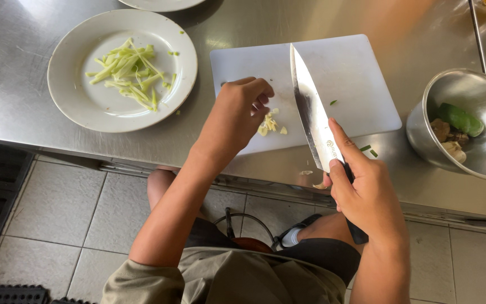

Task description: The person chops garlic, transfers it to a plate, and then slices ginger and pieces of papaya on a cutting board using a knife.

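Right hand point(367, 191) closes its grip around a large steel chef's knife point(312, 110), blade over a white plastic cutting board point(355, 84) near the surface's front edge. Left hand point(237, 115), fingers curled, touches pale chopped pieces point(269, 124), possibly garlic.

Commercial kitchen — stainless steel worktop point(23, 67), tiled floor point(57, 214), white chopping board point(355, 79), chef's knife point(310, 107), veg strips on plate point(85, 107).

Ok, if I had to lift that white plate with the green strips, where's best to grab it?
Take the white plate by its bare near rim, coming from the counter's front edge. The green strips lie toward the far side, and the left hand works on the cutting board, beside it.
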